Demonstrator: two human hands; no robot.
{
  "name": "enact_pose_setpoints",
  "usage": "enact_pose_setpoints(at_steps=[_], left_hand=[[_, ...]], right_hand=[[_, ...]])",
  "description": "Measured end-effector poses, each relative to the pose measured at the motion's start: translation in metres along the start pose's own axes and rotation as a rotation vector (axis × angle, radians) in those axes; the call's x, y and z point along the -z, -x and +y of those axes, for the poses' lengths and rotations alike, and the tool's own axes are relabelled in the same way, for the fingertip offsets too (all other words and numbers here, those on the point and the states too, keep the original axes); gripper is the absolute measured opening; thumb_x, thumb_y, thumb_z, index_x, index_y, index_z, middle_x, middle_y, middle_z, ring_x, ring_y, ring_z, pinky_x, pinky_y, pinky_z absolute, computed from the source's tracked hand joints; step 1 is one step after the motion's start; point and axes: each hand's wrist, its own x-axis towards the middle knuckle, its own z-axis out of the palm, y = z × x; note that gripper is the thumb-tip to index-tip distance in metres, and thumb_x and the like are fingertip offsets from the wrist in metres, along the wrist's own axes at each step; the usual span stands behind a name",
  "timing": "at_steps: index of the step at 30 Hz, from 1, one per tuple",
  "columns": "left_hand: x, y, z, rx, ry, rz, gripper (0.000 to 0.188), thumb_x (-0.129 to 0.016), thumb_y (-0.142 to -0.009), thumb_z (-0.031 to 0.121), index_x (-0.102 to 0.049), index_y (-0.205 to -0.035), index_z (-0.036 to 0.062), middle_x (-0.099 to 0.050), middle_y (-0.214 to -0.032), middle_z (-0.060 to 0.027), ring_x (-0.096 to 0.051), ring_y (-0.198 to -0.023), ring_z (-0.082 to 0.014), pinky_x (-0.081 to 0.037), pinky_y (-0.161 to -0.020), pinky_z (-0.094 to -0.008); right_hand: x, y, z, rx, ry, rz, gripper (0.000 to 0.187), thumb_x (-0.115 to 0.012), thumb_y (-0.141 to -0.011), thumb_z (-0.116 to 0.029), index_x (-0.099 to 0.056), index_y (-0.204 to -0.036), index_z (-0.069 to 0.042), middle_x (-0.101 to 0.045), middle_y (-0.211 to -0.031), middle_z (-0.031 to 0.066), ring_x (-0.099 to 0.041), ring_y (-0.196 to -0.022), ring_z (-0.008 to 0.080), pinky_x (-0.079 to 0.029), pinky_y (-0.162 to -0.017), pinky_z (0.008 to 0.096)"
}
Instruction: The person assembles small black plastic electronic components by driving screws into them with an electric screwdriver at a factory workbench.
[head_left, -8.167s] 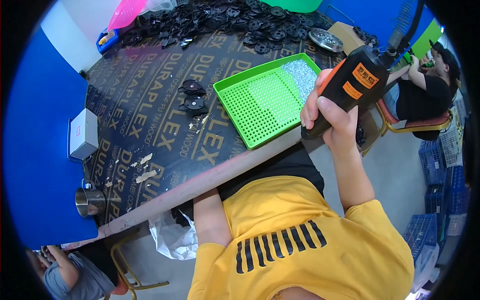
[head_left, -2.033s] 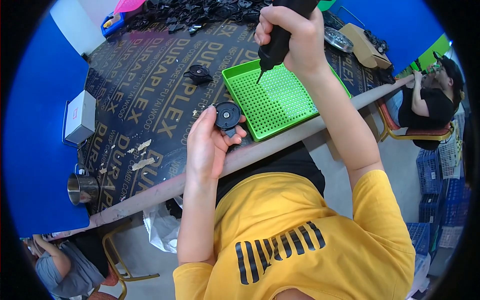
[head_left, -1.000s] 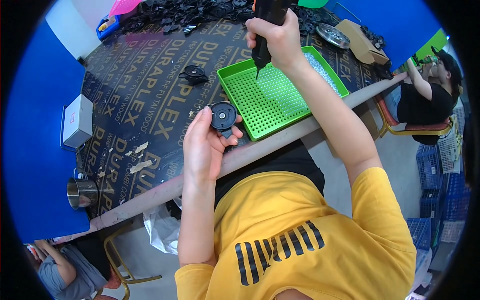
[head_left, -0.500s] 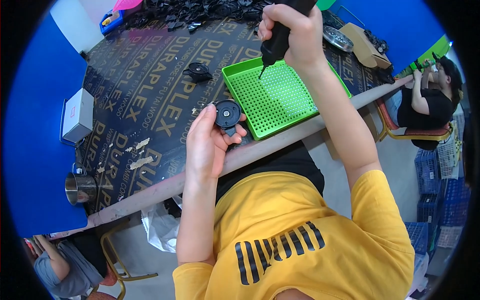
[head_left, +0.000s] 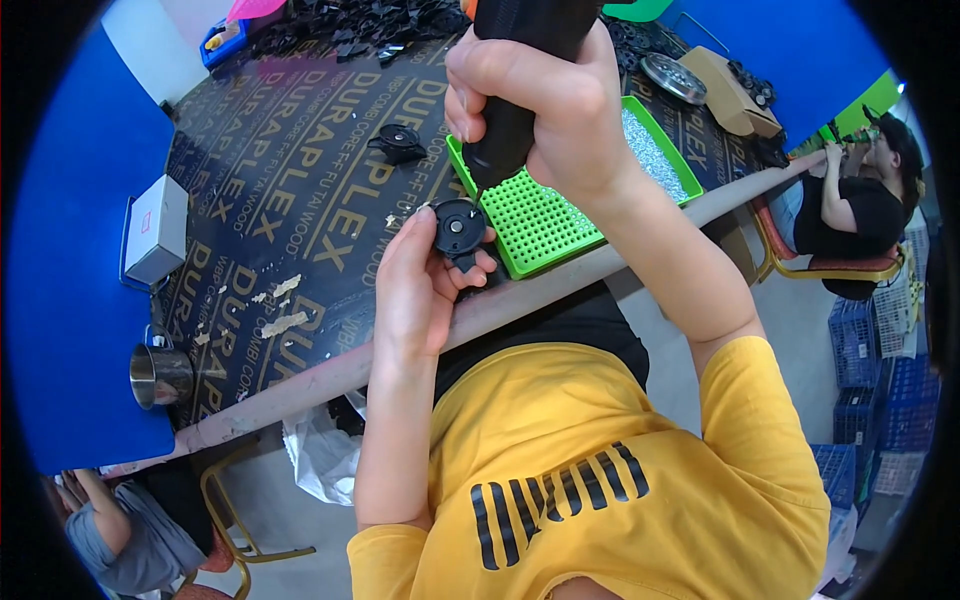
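Observation:
My left hand (head_left: 418, 285) grips a round black plastic part (head_left: 459, 228) with a small metal centre and a tab underneath, held above the table's near edge. My right hand (head_left: 565, 110) is wrapped round a black electric screwdriver (head_left: 505, 130), which points down. Its thin bit ends at the upper right rim of the round part; whether it touches a screw there is too small to tell. Just right of the part lies a green perforated tray (head_left: 540, 225) with many small silvery pieces on its far right side, partly hidden by my right hand.
Another black part (head_left: 398, 143) lies farther back on the dark printed table (head_left: 300, 180). A heap of black parts (head_left: 350, 30) covers the far side. A round metal dish (head_left: 673, 78) and a cardboard box (head_left: 727, 90) stand back right. At left are a white box (head_left: 156, 232) and a metal cup (head_left: 160, 375).
My right hand has brought the screwdriver left and nearer, from over the green tray to the round part's rim. My left hand has barely moved.

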Motion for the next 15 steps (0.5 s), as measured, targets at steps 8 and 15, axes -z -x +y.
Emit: enact_pose_setpoints(at_steps=[8,15], left_hand=[[0.001,0.000,0.000,-0.009,0.002,0.004,0.031,-0.033,-0.099,0.022,-0.052,-0.100,-0.0028,-0.062,-0.084,-0.0161,-0.060,-0.062,-0.0177,-0.050,-0.052,-0.0240],[0.000,0.000,0.000,0.005,0.012,0.014,0.030,-0.034,-0.098,0.021,-0.052,-0.100,-0.0030,-0.062,-0.083,-0.0168,-0.060,-0.061,-0.0173,-0.049,-0.051,-0.0238]], right_hand=[[-0.001,0.001,0.006,-0.011,0.011,-0.028,0.009,-0.061,-0.077,-0.004,-0.053,-0.078,0.000,-0.055,-0.057,0.0044,-0.052,-0.048,0.0115,-0.042,-0.047,0.0241],[0.001,0.002,0.022,0.104,0.080,-0.126,0.010,-0.061,-0.075,-0.002,-0.052,-0.080,0.001,-0.054,-0.059,0.0047,-0.054,-0.048,0.0143,-0.043,-0.047,0.0269]])
